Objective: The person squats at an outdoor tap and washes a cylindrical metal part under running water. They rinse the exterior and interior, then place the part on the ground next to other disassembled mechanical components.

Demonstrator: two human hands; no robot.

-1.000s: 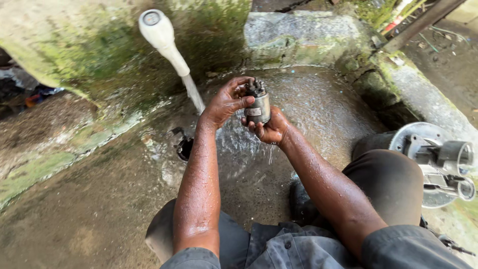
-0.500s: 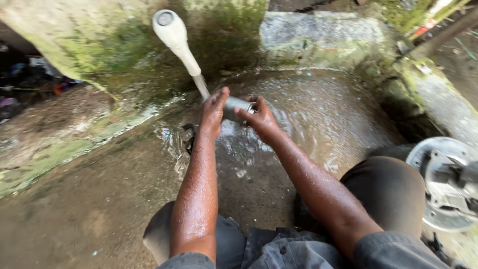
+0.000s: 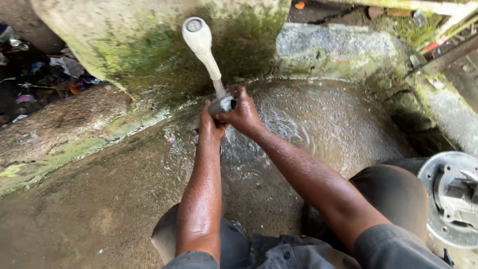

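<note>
Holding: both hands are gripping 1 small metal cylinder (image 3: 222,105) under the stream of water (image 3: 219,88) that is running from the white tap (image 3: 199,39).
Left hand: the left hand (image 3: 211,125) is sitting just below the cylinder, with its fingers curling up around the near side of it.
Right hand: the right hand (image 3: 244,114) is wrapping over the cylinder from the right, with its fingers closing on top of it.
Cylinder: it is lying tilted, with its round pale end facing right and up, directly beneath the tap's spout and touching both hands.
Tap: it is sticking out from a mossy concrete wall (image 3: 124,45) and slanting down toward the hands.
Ground: wet concrete floor (image 3: 99,199) is spreading under the arms, and water is splashing and pooling on it to the right of the hands.
Near the right knee: 1 round metal part (image 3: 450,199) with a raised middle is lying at the right edge, well apart from the hands.
Far left: scraps of litter (image 3: 35,74) are lying in a dark gap beside the wall.
Top right: a grey stone block (image 3: 338,45) is sitting behind the wet patch.
</note>
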